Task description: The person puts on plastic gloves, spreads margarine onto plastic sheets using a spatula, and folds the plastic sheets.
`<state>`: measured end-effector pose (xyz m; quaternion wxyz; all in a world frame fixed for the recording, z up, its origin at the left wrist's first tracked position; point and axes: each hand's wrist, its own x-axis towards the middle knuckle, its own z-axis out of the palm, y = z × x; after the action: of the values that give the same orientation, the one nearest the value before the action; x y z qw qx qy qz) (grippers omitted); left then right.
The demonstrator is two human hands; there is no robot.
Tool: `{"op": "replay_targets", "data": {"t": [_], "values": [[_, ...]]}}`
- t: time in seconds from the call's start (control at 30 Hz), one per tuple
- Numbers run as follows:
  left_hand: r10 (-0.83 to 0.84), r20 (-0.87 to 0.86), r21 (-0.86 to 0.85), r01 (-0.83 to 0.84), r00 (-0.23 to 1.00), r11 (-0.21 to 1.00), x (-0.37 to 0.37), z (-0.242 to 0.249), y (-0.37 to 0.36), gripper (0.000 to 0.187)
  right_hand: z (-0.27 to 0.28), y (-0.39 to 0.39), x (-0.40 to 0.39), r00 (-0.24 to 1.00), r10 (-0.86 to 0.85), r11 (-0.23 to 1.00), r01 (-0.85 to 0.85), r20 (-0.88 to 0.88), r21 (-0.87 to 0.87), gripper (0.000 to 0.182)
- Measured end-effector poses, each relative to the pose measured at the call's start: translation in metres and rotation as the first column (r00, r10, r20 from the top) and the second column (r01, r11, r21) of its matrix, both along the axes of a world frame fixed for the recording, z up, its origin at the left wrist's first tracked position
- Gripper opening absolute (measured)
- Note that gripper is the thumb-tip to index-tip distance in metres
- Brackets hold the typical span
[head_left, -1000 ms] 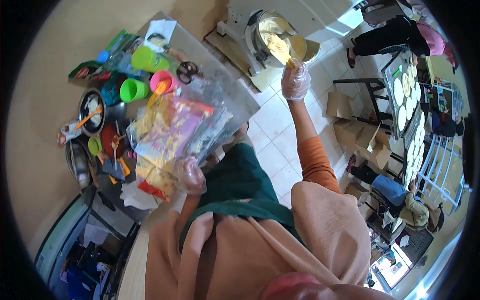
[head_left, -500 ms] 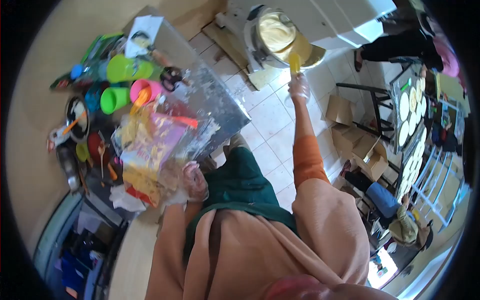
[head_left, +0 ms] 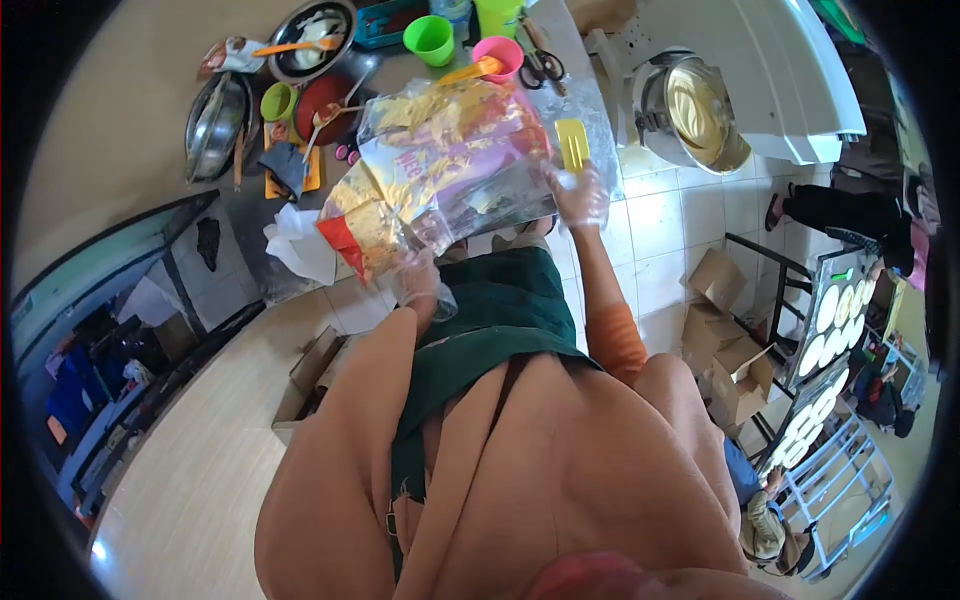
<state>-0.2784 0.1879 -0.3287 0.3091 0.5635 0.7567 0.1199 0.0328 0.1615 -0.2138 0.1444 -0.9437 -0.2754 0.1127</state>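
My right hand [head_left: 580, 197], in a clear plastic glove, grips a yellow scraper [head_left: 572, 143] over the table's right edge. My left hand [head_left: 418, 272], gloved too, is closed at the near edge of a large printed plastic bag [head_left: 440, 160]. Yellow batter is smeared over the bag, which lies spread on the table. Beyond it, an orange-yellow utensil [head_left: 468, 72] leans against a pink cup [head_left: 500, 58]. Off to the right, a metal mixing bowl [head_left: 742, 155] holds pale, creamy batter [head_left: 692, 108].
Scissors [head_left: 545, 68], a green cup [head_left: 430, 40], a black-rimmed bowl [head_left: 345, 50] and metal pans [head_left: 218, 125] crowd the table. Cardboard boxes [head_left: 735, 375] sit on the floor at right, near trays of pale rounds [head_left: 825, 310]. Other people stand at far right.
My right hand has brought the scraper from the mixing bowl back to the table's edge beside the bag. My left hand has closed on the bag's near edge. The view has turned left.
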Motion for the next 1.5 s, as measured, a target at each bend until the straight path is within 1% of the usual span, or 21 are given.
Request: {"op": "replay_targets", "data": {"t": [0.2,0.3,0.4,0.43,0.5,0.57,0.67,0.77,0.87,0.97,1.0,1.03,1.07,1.1,1.13,1.17,1.27,1.3,1.37,1.43,1.5], "values": [[0.044,0.276,-0.247,0.026,0.960,0.969,0.014,0.016,0.035,0.041,-0.039,0.048,0.010,0.999,0.030,0.997,-0.027,0.030,-0.073,0.053],[0.171,0.643,-0.312,0.051,0.747,0.949,-0.003,-0.065,0.024,0.030,-0.031,0.040,0.021,0.987,0.121,0.991,-0.115,0.101,-0.063,0.044],[0.121,0.659,-0.370,0.181,0.742,0.911,-0.008,-0.025,0.023,0.028,-0.013,0.024,0.027,0.981,0.180,0.960,-0.161,0.066,-0.228,0.041],[0.067,0.521,-0.449,0.207,0.851,0.869,-0.001,0.021,0.030,0.027,-0.006,0.014,0.031,0.991,0.133,0.965,-0.125,0.017,-0.232,0.040],[0.148,0.590,-0.497,0.212,0.794,0.841,-0.007,-0.006,0.014,0.027,0.007,-0.011,0.045,0.996,0.031,0.967,-0.051,-0.083,-0.248,0.039],[0.125,0.571,-0.547,0.262,0.811,0.795,0.002,0.034,0.014,0.027,0.001,-0.028,0.076,0.985,0.029,0.973,-0.067,-0.170,-0.220,0.042],[0.453,0.698,-0.591,0.090,0.554,0.802,0.008,0.009,-0.015,0.023,-0.025,-0.054,0.114,0.927,0.059,0.986,-0.113,-0.371,-0.126,0.045],[0.727,0.591,-0.789,0.060,0.350,0.612,0.017,-0.013,-0.044,0.026,-0.003,-0.043,0.122,0.809,-0.031,0.999,0.007,-0.586,-0.044,0.037],[0.648,0.755,-0.655,0.161,0.097,0.738,0.027,-0.065,-0.082,0.025,0.035,-0.034,0.119,0.985,0.170,0.973,-0.167,0.003,-0.156,0.051],[0.720,0.671,-0.718,0.087,-0.177,0.691,0.046,0.006,-0.072,0.029,0.062,-0.011,0.070,0.933,0.258,0.935,-0.306,0.250,0.180,0.037],[0.699,0.710,-0.700,0.017,-0.086,0.714,0.051,0.013,-0.072,0.030,0.038,-0.015,0.074,0.798,0.551,0.827,-0.562,0.244,-0.028,0.024],[0.676,0.737,-0.675,-0.046,0.012,0.736,0.056,0.016,-0.073,0.031,0.062,0.004,0.026,0.758,0.637,0.771,-0.628,0.140,-0.109,0.019],[0.651,0.751,-0.642,-0.103,0.111,0.759,0.060,0.018,-0.074,0.033,0.022,0.002,0.022,0.437,0.856,0.476,-0.874,0.276,-0.092,0.022],[0.496,0.793,-0.487,-0.123,0.352,0.865,0.065,0.004,-0.079,0.033,0.007,0.011,-0.004,0.326,0.939,0.343,-0.899,0.104,-0.274,0.025],[0.526,0.781,-0.527,-0.097,0.337,0.844,0.065,-0.006,-0.078,0.032,0.023,0.026,-0.041,0.232,0.972,0.216,-0.941,-0.034,-0.259,0.022],[0.560,0.764,-0.570,-0.071,0.321,0.819,0.065,-0.013,-0.080,0.031,0.048,0.043,-0.078,0.505,0.737,0.527,-0.846,-0.449,-0.087,0.011],[0.600,0.739,-0.588,-0.142,0.305,0.796,0.069,-0.003,-0.080,0.029,-0.040,0.051,-0.079,-0.175,0.980,-0.169,-0.983,-0.089,0.072,0.006],[0.607,0.727,-0.591,-0.157,0.320,0.791,0.068,0.008,-0.076,0.029,-0.046,0.055,-0.080,-0.264,0.965,-0.264,-0.964,-0.001,-0.019,0.007],[0.590,0.710,-0.582,-0.151,0.384,0.799,0.062,0.024,-0.068,0.030,-0.052,0.059,-0.083,-0.439,0.885,-0.404,-0.889,0.152,-0.217,0.009],[0.540,0.699,-0.559,-0.114,0.469,0.822,0.058,0.030,-0.064,0.030,-0.057,0.059,-0.084,-0.448,0.886,-0.401,-0.869,0.119,-0.288,0.007],[0.272,0.763,-0.284,-0.074,0.586,0.956,0.060,0.000,-0.079,0.029,-0.061,0.063,-0.085,-0.449,0.886,-0.401,-0.868,0.116,-0.292,0.007]]}}
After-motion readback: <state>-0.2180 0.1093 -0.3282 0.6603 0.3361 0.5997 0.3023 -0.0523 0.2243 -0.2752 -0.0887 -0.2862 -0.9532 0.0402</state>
